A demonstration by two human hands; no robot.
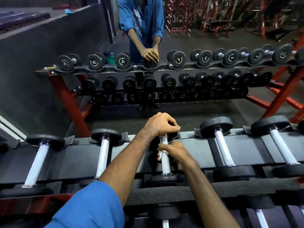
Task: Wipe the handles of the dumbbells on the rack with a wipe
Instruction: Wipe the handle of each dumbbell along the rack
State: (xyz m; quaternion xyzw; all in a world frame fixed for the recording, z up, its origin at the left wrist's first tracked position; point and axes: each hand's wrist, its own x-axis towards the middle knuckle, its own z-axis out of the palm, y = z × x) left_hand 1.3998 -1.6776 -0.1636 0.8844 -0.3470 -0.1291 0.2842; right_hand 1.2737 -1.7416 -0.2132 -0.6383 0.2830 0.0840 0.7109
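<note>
On the top shelf of the rack (pixel 194 145), seen from the head camera, a row of dumbbells lies with the silver handles pointing away from the person; the middle dumbbell (pixel 164 159) is the one being handled; the left hand (pixel 160 125) rests curled over its far weight, fingers (pixel 172 128) bent down over the black disc and gripping it; the right hand (pixel 173 153) is wrapped round the handle near its far end, fingers curled tight, with a small strip of pale wipe (pixel 159 153) showing at the left of the handle under the fingertips; 2 dumbbells lie to the left (pixel 38 159) and 2 to the right (pixel 223 149); a mirror (pixel 197 104) behind the rack reflects the person in a blue shirt and the rows of dumbbells.
</note>
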